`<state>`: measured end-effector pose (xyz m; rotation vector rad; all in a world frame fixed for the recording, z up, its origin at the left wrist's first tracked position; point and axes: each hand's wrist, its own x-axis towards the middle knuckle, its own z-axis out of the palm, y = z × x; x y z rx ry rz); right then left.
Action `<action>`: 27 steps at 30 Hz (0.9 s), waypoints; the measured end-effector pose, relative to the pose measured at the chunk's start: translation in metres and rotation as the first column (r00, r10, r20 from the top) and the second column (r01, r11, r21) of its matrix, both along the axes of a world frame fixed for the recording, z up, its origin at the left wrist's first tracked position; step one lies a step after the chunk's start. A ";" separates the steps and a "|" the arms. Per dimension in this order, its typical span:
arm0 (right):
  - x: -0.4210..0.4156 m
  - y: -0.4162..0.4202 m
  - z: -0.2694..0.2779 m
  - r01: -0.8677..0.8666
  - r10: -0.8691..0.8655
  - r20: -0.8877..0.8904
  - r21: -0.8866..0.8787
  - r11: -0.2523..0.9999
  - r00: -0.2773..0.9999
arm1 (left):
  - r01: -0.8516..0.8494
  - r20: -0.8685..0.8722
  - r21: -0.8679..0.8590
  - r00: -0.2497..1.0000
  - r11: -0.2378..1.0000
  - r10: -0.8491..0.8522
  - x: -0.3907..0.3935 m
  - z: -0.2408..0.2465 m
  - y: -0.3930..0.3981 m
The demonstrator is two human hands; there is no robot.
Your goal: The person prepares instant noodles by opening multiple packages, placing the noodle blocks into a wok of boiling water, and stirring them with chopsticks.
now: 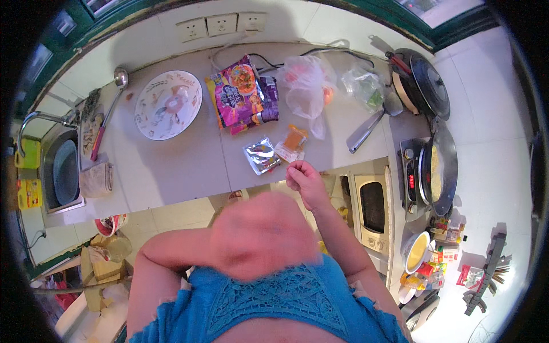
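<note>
My left hand point(266, 236) is raised close to the camera in front of my chest; it is a large blur and its fingers cannot be made out. My right hand point(305, 182) is at the counter's front edge, thumb and fingers drawn together, just below a clear sachet with orange contents point(295, 138). Whether it pinches something small cannot be told. A shiny silver foil sachet point(260, 155) lies left of it. Behind are purple printed food packets point(240, 92), stacked, and a translucent plastic bag point(304, 85) with reddish things inside.
On the counter lie a patterned bowl point(168, 105), a ladle point(110, 113), a metal spatula point(369, 128) and a folded cloth point(96, 180). The sink point(48, 188) is far left. At right, a wok point(444, 167) with pale yellow food sits on a cooktop point(411, 176) with a lit display.
</note>
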<state>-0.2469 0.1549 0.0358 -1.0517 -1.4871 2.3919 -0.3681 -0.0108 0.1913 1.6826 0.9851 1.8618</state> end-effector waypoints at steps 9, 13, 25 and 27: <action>-0.032 -0.013 -0.017 -0.235 0.218 0.231 0.972 -0.008 0.948 | -0.115 0.382 -0.850 0.538 0.514 0.752 -0.018 -0.196 0.018; -0.041 -0.023 -0.028 -0.254 0.186 0.295 0.943 -0.214 0.937 | 0.194 0.640 -0.767 0.296 0.612 0.709 -0.016 -0.206 0.019; -0.051 0.015 -0.038 -0.029 0.052 0.013 0.944 0.329 0.999 | 0.159 0.666 -0.744 0.261 0.649 0.699 -0.019 -0.205 0.030; -0.048 0.017 -0.038 -0.094 0.149 0.079 0.991 0.099 0.986 | 0.169 0.665 -0.746 0.241 0.644 0.707 -0.015 -0.211 0.031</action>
